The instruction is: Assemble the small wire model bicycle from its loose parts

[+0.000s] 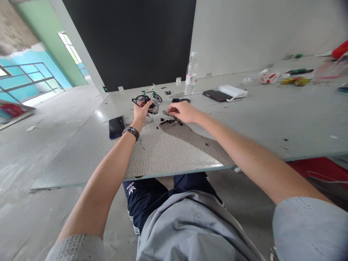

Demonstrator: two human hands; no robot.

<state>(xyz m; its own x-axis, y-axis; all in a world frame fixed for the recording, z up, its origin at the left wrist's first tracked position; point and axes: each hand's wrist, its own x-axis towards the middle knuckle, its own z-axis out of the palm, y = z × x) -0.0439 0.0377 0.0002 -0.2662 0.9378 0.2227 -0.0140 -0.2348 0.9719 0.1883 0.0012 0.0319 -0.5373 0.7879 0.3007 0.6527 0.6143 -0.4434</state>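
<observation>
My left hand (140,114) is closed on a partly built black model bicycle, whose spoked wheel (154,107) sticks out past the thumb. Just behind it stands a finished-looking green model bicycle (153,93). My right hand (182,111) is low over the table with its fingers pinched together. A thin dark piece (165,112) shows at those fingertips; whether it is gripped is unclear. Beneath the right hand lie several small black parts (166,121), with a little green piece (162,119) beside them. A dark watch (131,133) circles my left wrist.
A blue-edged phone (116,127) lies left of my left forearm. Behind my right hand are a small black box (175,100) and a loose wheel (185,100). Farther back stand a water bottle (191,74), a dark phone (216,95) and a white mask (232,91). Plastic packaging (268,77) lies right.
</observation>
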